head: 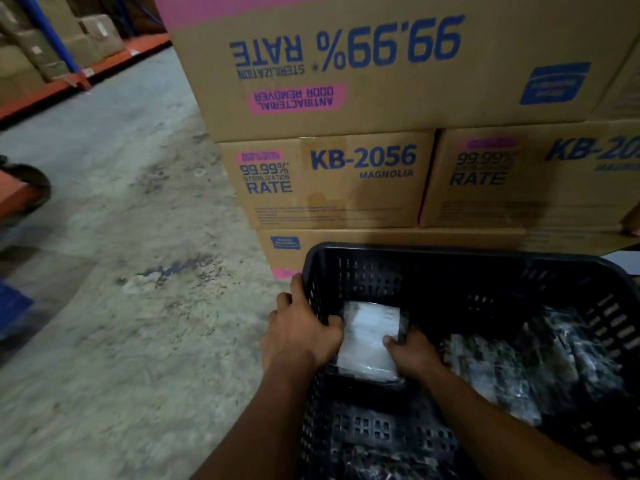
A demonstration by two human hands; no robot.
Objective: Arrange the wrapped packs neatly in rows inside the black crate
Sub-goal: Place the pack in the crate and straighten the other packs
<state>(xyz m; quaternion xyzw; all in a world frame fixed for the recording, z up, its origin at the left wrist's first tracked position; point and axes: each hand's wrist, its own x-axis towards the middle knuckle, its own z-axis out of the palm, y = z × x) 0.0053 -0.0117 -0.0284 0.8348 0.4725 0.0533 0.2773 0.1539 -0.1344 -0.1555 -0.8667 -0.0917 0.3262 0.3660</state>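
Note:
A black perforated crate (450, 258) fills the lower right of the head view. At its left end a pale wrapped pack (369, 337) lies against the crate wall. My left hand (304, 332) straddles the crate's left rim, with its thumb pressing the pack's left edge. Inside the crate, my right hand (412, 349) grips the pack's right edge. Several dark wrapped packs (502, 372) lie in a loose heap along the right half of the crate, and more dark packs (367, 459) show at the bottom near my forearms.
Stacked cardboard boxes (332, 178) printed "KB-2056" stand right behind the crate. A bare concrete floor (138, 271) spreads to the left. Orange and blue shelving (69, 71) with boxes runs along the far left, and an orange wheeled object (24, 192) sits at the left edge.

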